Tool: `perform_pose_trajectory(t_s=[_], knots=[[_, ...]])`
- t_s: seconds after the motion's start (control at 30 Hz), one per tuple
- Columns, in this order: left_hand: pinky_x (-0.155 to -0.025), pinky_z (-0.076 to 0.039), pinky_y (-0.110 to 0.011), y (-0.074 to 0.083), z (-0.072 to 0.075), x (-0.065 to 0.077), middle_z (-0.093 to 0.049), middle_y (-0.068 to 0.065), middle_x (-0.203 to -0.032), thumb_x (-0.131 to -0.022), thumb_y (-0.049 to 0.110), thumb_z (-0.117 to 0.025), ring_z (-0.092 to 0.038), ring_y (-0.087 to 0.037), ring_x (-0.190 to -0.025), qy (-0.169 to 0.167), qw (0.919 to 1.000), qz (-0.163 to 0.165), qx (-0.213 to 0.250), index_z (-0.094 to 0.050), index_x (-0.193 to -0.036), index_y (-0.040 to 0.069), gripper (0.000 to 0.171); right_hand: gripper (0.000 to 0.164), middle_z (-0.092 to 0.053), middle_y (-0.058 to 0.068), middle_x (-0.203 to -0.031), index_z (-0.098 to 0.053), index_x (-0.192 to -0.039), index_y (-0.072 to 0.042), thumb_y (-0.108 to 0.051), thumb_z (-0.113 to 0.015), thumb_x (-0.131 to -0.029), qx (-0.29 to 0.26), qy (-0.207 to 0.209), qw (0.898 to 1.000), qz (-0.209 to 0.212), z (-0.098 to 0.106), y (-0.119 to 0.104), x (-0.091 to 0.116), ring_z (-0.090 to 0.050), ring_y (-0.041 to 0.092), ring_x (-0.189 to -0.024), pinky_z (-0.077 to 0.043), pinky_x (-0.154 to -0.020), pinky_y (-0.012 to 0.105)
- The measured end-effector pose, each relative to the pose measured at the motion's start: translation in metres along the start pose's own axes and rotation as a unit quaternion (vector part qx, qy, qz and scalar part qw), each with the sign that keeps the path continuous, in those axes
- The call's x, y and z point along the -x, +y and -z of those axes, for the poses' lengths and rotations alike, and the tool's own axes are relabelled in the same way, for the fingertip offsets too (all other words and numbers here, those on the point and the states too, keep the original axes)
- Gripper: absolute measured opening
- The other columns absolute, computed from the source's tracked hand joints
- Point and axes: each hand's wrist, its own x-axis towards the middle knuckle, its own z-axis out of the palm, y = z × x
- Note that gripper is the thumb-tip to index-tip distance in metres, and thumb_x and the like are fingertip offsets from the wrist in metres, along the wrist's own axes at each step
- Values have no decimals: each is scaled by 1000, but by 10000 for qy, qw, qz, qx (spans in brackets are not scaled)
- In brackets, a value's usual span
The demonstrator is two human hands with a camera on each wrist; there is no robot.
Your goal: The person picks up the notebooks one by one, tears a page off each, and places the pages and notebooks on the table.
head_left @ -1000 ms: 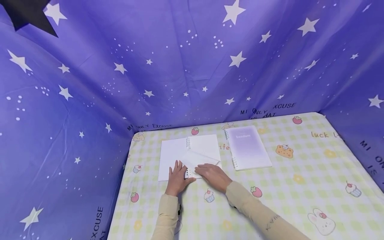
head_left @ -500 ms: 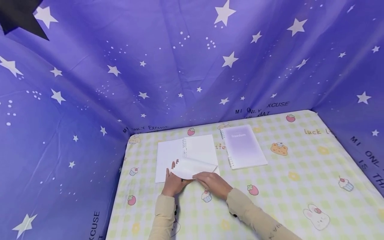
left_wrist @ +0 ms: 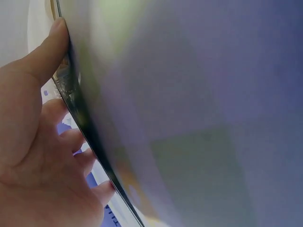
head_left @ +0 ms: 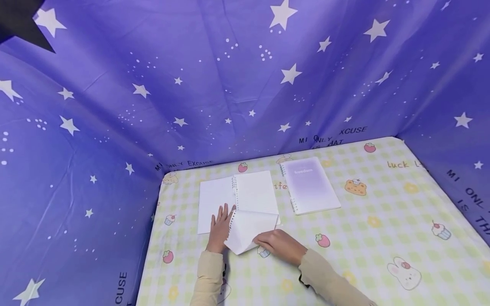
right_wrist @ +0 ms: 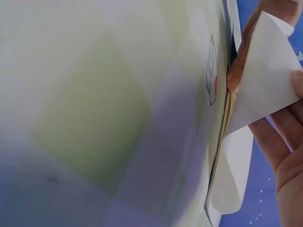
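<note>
A white spiral notebook [head_left: 253, 191] lies open on the table, its blank pages facing up. My right hand [head_left: 282, 246] pinches the lower part of a white sheet [head_left: 249, 227] with a row of holes along its left edge. That sheet is folded down toward me over the notebook's near half, its holed edge off the lower rings. My left hand [head_left: 219, 231] rests on the notebook's near left part, fingers spread and fairly straight, partly behind the sheet. In the right wrist view, thumb and fingers hold the raised sheet [right_wrist: 265, 80] between them.
To the right lies a second spiral notebook [head_left: 311, 189] with a purple "freedom" cover. A green-and-white checked cloth [head_left: 367, 263] with cartoon prints covers the table. Purple star-patterned curtains [head_left: 214, 97] hang behind and at both sides.
My right hand has drawn the sheet down toward me, its holed edge coming away from the lower rings. The left hand stays on the notebook. The head view has shifted slightly.
</note>
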Motion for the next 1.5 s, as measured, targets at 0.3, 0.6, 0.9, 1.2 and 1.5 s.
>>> perform_pose_trajectory(t_s=[0.3,0.6,0.9,1.2,1.5], knots=[[-101,-25,-62,4,-3,-5,-34,-20,-143,-87,-9,-41,-29,-38,-132,185,9998,45,106,-43,-137,9,54,21,-65,-16,-99,-70,-102,-21,-26,-50,-95,-36,278,9996,64,9,-11,15,-61,1,-94,-50,-82,22],[-100,-26,-63,2,-9,1,-33,-22,-143,-82,-18,-40,-29,-40,-131,351,9992,-161,97,-39,-139,9,63,19,-65,-13,-100,-70,-102,-19,-22,-53,-94,-36,558,9984,77,2,-16,31,-61,3,-93,-50,-82,22],[-100,-27,-63,1,-5,0,-34,-22,-142,-88,-9,-37,-30,-40,-130,249,9997,-54,15,-41,-138,8,53,18,-66,-13,-98,-68,-103,-22,-18,-53,-94,-523,884,9947,-104,-1,-21,32,-61,2,-90,-51,-79,21],[-102,-20,-63,-3,-9,-4,-29,-20,-145,-93,17,-37,-23,-40,-133,82,9994,131,310,-38,-140,10,47,18,-64,-14,-105,-66,-106,-21,-17,-53,-94,-71,825,9965,-55,-9,-29,34,-60,5,-98,-50,-83,25],[-105,-15,-61,-1,0,-5,-24,-19,-148,-94,25,-40,-19,-38,-136,-170,9991,205,325,-34,-142,9,51,21,-64,-11,-105,-67,-107,-18,-10,-60,-89,193,866,9957,251,-10,-35,32,-60,5,-98,-49,-85,22]])
